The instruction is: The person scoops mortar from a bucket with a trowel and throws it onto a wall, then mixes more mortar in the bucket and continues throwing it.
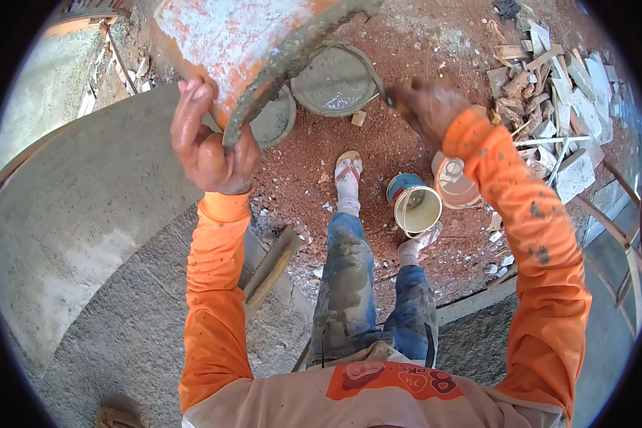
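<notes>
- The left hand (210, 150) grips the lower corner of an orange slab (225, 43), its fingers wrapped about the edge.
- The slab is held up at the top of the view, tilted, and runs out of the picture; white residue covers much of its face, and wet grey mortar (292, 60) lines the edge facing the right hand.
- The right hand (428, 107), slightly blurred, is closed around a dark, thin tool (385, 94), mostly hidden by the fingers.
- Between the hands, on the reddish ground (303, 178), stand a larger basin (337, 115) and a smaller basin (279, 141), both holding grey mix; the slab partly covers them.
- Below the right hand, a blue-and-red bucket (399, 187) leans beside a pale orange bucket (460, 196).
- A rubble heap (549, 100) lies beyond the right arm.
- A wooden piece (272, 271) rests near the left sleeve (217, 285), beside a curved grey wall (96, 192).
</notes>
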The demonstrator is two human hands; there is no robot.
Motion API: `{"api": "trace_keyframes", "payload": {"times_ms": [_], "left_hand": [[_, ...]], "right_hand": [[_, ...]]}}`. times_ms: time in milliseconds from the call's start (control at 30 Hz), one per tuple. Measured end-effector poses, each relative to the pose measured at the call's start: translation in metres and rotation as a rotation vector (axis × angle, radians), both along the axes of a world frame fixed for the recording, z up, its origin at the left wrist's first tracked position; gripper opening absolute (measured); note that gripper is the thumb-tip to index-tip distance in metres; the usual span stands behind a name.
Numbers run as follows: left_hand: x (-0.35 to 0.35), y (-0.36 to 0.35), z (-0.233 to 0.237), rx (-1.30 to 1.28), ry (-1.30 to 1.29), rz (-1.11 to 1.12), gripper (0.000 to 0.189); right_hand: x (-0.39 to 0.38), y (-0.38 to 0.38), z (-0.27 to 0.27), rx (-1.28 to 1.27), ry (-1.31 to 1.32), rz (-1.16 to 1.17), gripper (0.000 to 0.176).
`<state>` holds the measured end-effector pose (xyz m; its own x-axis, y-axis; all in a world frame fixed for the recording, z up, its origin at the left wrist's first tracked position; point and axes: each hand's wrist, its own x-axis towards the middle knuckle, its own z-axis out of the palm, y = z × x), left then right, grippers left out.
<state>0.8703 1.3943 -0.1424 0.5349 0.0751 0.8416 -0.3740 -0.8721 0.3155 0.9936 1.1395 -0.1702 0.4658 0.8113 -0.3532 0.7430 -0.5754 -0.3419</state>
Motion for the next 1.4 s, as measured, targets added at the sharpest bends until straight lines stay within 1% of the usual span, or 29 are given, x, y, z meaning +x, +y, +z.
{"api": "trace_keyframes", "payload": {"times_ms": [67,133,167,233,267,333,400,433,467,500,533,567,600,633,667,733,767,800,833,900,933,1000,1067,1133,1167,1233,1300,1333,1400], "left_hand": [[0.009,0.013,-0.013,-0.032,0.003,0.023,0.025],[0.025,0.03,-0.027,-0.172,0.013,0.083,0.018],[0.034,0.037,-0.032,-0.176,0.012,0.075,0.018],[0.053,0.054,-0.043,-0.086,0.182,0.339,0.009],[0.064,0.067,-0.057,-0.086,0.181,0.332,0.009],[0.083,0.104,-0.109,-0.355,0.269,0.493,0.019],[0.102,0.157,-0.178,-1.24,0.401,0.557,0.028],[0.108,0.179,-0.208,-1.524,0.43,0.573,0.033],[0.11,0.2,-0.236,-1.684,0.469,0.56,0.037],[0.11,0.217,-0.26,-1.776,0.51,0.533,0.042],[0.106,0.234,-0.283,-1.793,0.577,0.45,0.047],[0.101,0.246,-0.316,-1.748,0.689,0.3,0.052],[0.082,0.265,-0.354,-1.594,0.842,0.125,0.057],[0.087,0.224,-0.332,-1.845,0.697,0.184,0.061],[0.085,0.166,-0.301,-2.083,0.532,0.26,0.066],[0.082,0.092,-0.299,-1.892,0.961,0.6,0.076],[0.058,0.071,-0.349,-0.986,1.32,0.403,0.069],[0.074,0.028,-0.328,-1.095,1.596,0.434,0.049],[0.076,-0.032,-0.309,-0.86,1.362,0.358,0.038],[0.082,-0.083,-0.331,-0.829,1.618,0.082,0.042],[0.082,-0.1,-0.357,-0.83,1.626,0.043,0.042],[0.084,-0.144,-0.411,-0.134,1.219,0.178,0.045],[0.095,-0.189,-0.403,-0.001,1.218,0.446,0.049],[0.105,-0.221,-0.354,0.056,1.089,0.196,0.051],[0.096,-0.242,-0.354,0.055,1.099,0.147,0.051],[0.078,-0.273,-0.356,0.207,1.136,-0.535,0.045],[0.053,-0.327,-0.361,0.117,1.015,-0.854,0.039],[0.043,-0.359,-0.359,0.101,1.012,-0.879,0.039],[0.022,-0.421,-0.356,0.258,1.098,-1.209,0.033]], "right_hand": [[-0.009,-0.01,-0.013,-0.122,0.013,-0.091,0.031],[-0.021,-0.029,-0.045,-0.202,0.067,-0.223,0.029],[-0.029,-0.04,-0.06,-0.207,0.095,-0.282,0.03],[-0.051,-0.066,-0.094,-0.215,0.168,-0.423,0.035],[-0.063,-0.079,-0.113,-0.215,0.213,-0.504,0.039],[-0.089,-0.099,-0.136,-0.193,0.388,-0.732,0.041],[-0.123,-0.125,-0.165,-0.162,0.412,-0.812,0.043],[-0.138,-0.135,-0.172,-0.129,0.433,-0.885,0.045],[-0.149,-0.14,-0.172,-0.136,0.435,-0.899,0.045],[-0.158,-0.144,-0.172,-0.232,0.434,-0.941,0.045],[-0.167,-0.147,-0.172,-0.33,0.434,-0.986,0.045],[-0.179,-0.157,-0.174,-0.35,0.434,-1.024,0.045],[-0.19,-0.163,-0.174,-0.289,0.486,-1.093,0.046],[-0.2,-0.168,-0.172,-0.229,0.538,-1.165,0.047],[-0.205,-0.17,-0.166,-0.241,0.542,-1.183,0.047],[-0.208,-0.168,-0.157,-0.261,0.545,-1.254,0.044],[-0.229,-0.18,-0.171,-0.207,0.462,-1.238,0.042],[-0.235,-0.181,-0.17,-0.205,0.464,-1.253,0.042],[-0.241,-0.184,-0.169,-0.21,0.46,-1.273,0.044],[-0.255,-0.193,-0.165,-0.23,0.441,-1.319,0.046],[-0.262,-0.197,-0.162,-0.163,0.453,-1.369,0.045],[-0.282,-0.21,-0.15,-0.048,0.45,-1.497,0.044],[-0.3,-0.22,-0.123,-0.026,0.375,-1.607,0.039],[-0.325,-0.238,-0.092,-0.133,0.378,-1.684,0.04],[-0.342,-0.247,-0.08,-0.168,0.354,-1.767,0.039],[-0.363,-0.25,-0.057,-0.24,0.266,-1.899,0.039],[-0.423,-0.265,-0.055,-0.314,0.268,-1.992,0.038],[-0.459,-0.271,-0.056,-0.384,0.279,-2.072,0.038],[-0.521,-0.272,-0.056,-0.411,0.355,-2.248,0.034]]}}
